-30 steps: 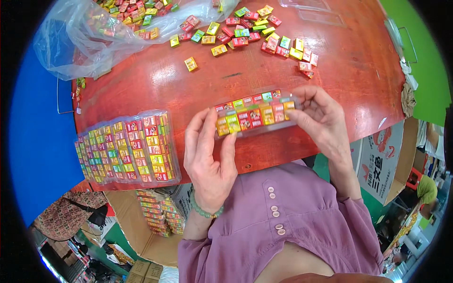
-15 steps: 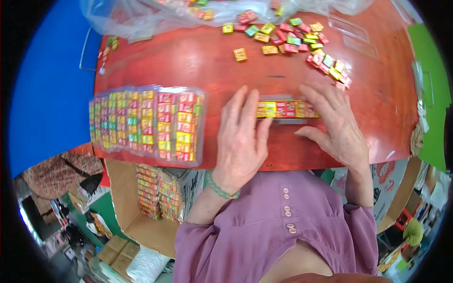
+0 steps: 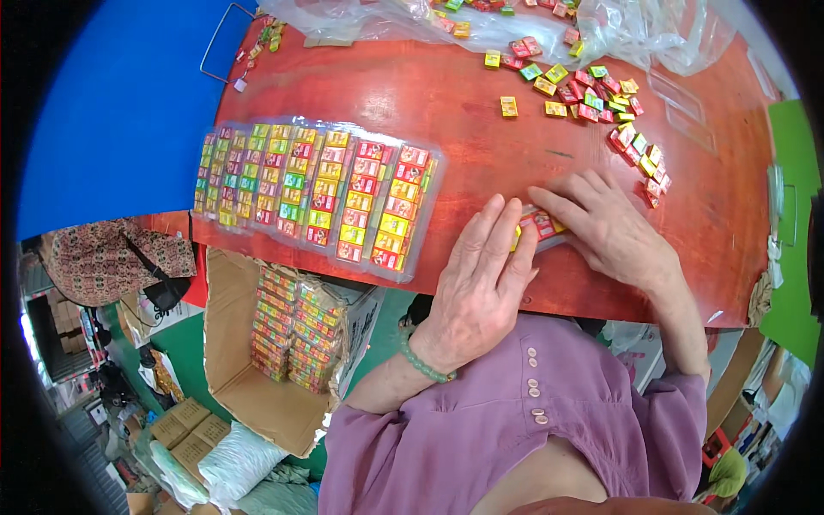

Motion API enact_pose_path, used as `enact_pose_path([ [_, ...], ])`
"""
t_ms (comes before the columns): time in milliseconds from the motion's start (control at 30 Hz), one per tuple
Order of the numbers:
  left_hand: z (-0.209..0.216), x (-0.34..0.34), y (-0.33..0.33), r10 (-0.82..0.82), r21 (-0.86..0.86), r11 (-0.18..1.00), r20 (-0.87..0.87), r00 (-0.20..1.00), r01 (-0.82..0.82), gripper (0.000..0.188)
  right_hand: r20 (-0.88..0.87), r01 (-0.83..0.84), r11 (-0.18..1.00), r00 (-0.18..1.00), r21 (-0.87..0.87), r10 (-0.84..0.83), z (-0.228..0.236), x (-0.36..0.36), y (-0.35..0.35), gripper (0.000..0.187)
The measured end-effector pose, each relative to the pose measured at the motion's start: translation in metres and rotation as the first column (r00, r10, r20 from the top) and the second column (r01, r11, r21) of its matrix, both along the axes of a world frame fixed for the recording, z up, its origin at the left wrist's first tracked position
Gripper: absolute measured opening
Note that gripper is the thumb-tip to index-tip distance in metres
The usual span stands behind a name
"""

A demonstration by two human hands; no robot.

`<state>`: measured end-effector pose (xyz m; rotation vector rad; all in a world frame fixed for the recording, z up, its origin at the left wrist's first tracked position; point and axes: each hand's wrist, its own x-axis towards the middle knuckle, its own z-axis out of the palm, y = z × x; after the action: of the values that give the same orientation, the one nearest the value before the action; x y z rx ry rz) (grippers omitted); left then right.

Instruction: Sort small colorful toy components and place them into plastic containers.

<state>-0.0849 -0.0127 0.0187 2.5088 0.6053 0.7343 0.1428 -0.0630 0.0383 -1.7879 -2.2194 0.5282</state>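
Observation:
A clear plastic tray with a row of small red and yellow boxes point(image 3: 541, 225) lies slightly slanted near the table's front edge. My left hand point(image 3: 476, 287) reaches over the row's left end, its long fingers straight and lying against the boxes. My right hand point(image 3: 614, 227) curves round the right end, fingers bent over the top; its thumb is hidden. Only the middle boxes show between the hands. Left of them, filled clear trays point(image 3: 399, 210) of the same small boxes overlap in a long series.
Loose small boxes point(image 3: 592, 94) are scattered across the red table point(image 3: 386, 94) at the back right. Crumpled clear plastic point(image 3: 652, 30) lies behind them, beside clear empty trays point(image 3: 682, 107). Below the table, a cardboard carton point(image 3: 232, 318) holds stacked packs of boxes point(image 3: 296, 330).
The view has shifted, so the table's contents sit further right. My hands have come closer together, covering both ends of the row. The tray has turned from level to slanted.

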Motion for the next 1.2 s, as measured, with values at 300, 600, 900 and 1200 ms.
enact_pose_path([
  [300, -0.006, -0.015, -0.005, -0.083, 0.145, 0.987, 0.104, 0.991, 0.068, 0.03, -0.023, -0.174, 0.973, 0.983, 0.153, 0.18, -0.005, -0.021, 0.039, 0.076],
  [600, -0.014, -0.009, -0.027, -0.334, -0.303, 0.876, 0.182, 0.925, 0.376, 0.04, -0.526, 0.464, 0.806, 0.612, -0.366, -0.591, 0.003, -0.032, -0.023, 0.077],
  [900, -0.018, -0.017, -0.02, -0.199, -0.467, 0.847, 0.165, 0.966, 0.254, 0.051, -0.723, 0.395, 0.76, 0.276, -0.516, -0.633, -0.026, -0.052, -0.004, 0.062],
  [1200, -0.019, -0.024, -0.02, -0.031, -0.628, 0.77, 0.139, 0.99, 0.112, 0.059, -0.701, 0.355, 0.851, 0.485, -0.388, -0.522, -0.035, -0.066, 0.029, 0.058],
])
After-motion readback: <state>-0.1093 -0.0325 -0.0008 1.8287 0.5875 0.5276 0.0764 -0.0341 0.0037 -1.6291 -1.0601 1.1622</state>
